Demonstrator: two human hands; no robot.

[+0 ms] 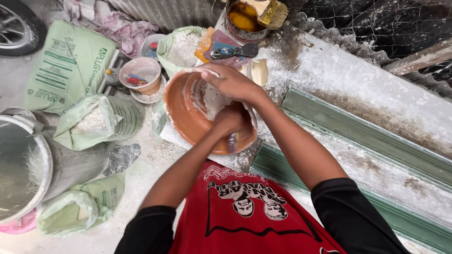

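- Right below your chest, the round orange plastic bowl (188,117) smeared with white paste sits tilted on the dusty white board (329,70).
- Your right hand (233,83) clamps the bowl's far rim, fingers curled over the edge.
- Your left hand (229,121) is fisted inside the bowl around a thin tool handle (231,140), wrist bent down; it's nearer the paste.

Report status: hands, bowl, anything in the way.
Right hand grips the orange bowl at its far rim. Left hand inside it, closed on a tool handle in white paste. Nothing blocking; putty knife lies behind.
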